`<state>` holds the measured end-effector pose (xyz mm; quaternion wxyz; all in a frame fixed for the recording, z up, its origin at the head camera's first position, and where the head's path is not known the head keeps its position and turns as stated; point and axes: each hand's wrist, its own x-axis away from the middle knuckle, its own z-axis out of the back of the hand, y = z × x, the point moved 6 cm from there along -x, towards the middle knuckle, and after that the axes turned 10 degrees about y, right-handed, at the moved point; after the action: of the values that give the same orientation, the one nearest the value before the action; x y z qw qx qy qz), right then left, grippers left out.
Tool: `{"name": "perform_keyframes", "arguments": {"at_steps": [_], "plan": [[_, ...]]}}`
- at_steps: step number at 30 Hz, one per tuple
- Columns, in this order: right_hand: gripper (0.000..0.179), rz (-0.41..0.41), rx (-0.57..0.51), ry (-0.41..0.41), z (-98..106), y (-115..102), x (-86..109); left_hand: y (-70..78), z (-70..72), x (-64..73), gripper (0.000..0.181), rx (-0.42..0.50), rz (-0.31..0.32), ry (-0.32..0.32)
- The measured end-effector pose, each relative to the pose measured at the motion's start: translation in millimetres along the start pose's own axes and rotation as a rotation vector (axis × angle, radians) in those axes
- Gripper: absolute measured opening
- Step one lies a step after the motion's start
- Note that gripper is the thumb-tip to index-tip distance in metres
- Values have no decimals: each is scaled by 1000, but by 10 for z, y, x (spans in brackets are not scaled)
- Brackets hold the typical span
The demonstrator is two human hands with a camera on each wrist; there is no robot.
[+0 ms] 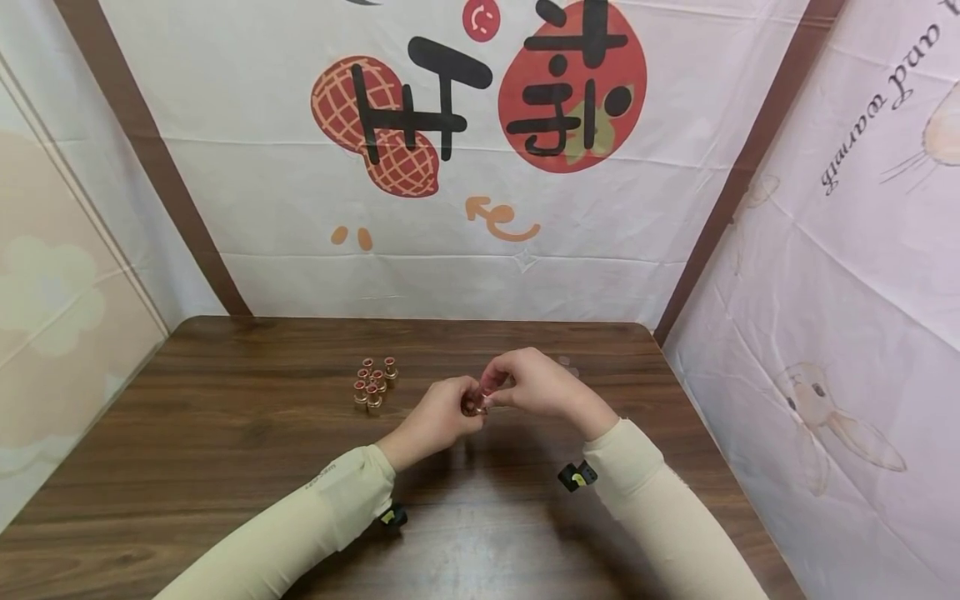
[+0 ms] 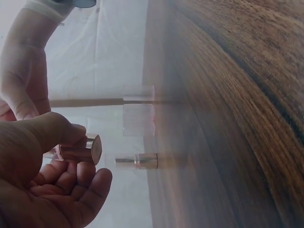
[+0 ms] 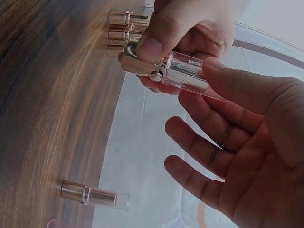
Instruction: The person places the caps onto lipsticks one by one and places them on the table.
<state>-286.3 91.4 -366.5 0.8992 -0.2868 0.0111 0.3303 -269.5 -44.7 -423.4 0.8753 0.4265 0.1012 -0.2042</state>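
Observation:
A lipstick tube (image 3: 142, 67) with a shiny rose-gold base and a clear cap (image 3: 187, 73) is held between both hands above the table. The left hand (image 1: 437, 417) grips the rose-gold base between thumb and curled fingers. On the cap end, the right hand (image 1: 534, 383) pinches with its thumb against the index finger; its other fingers spread loosely in the right wrist view. Several similar tubes (image 1: 373, 393) stand upright to the left of the hands. Another upright lipstick (image 3: 90, 195) with a clear cap shows in the right wrist view.
Clear pieces (image 1: 568, 365), possibly caps, lie behind the right hand on the brown wooden table (image 1: 247, 450). White printed cloth (image 1: 255, 200) hangs at the back and on both sides. Dark wrist devices (image 1: 577, 477) sit at the sleeves.

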Motion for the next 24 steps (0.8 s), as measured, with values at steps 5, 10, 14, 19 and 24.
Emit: {"name": "perform_keyframes", "arguments": {"at_steps": [5, 10, 14, 19, 24], "plan": [[11, 13, 15, -9, 20, -13, -2, 7, -10, -7, 21, 0, 6, 5], [12, -4, 18, -7, 43, -22, -5, 10, -7, -20, 23, 37, 30, -2], [13, -10, 28, 0, 54, -11, -4, 15, -8, -23, 25, 78, 62, -4], [13, -16, 27, -2, 53, -2, 12, 35, -21, -24, 24, 103, 93, -7], [11, 0, 65, 0, 33, 10, 26, 49, -39, -29, 23, 132, 108, 1]]}}
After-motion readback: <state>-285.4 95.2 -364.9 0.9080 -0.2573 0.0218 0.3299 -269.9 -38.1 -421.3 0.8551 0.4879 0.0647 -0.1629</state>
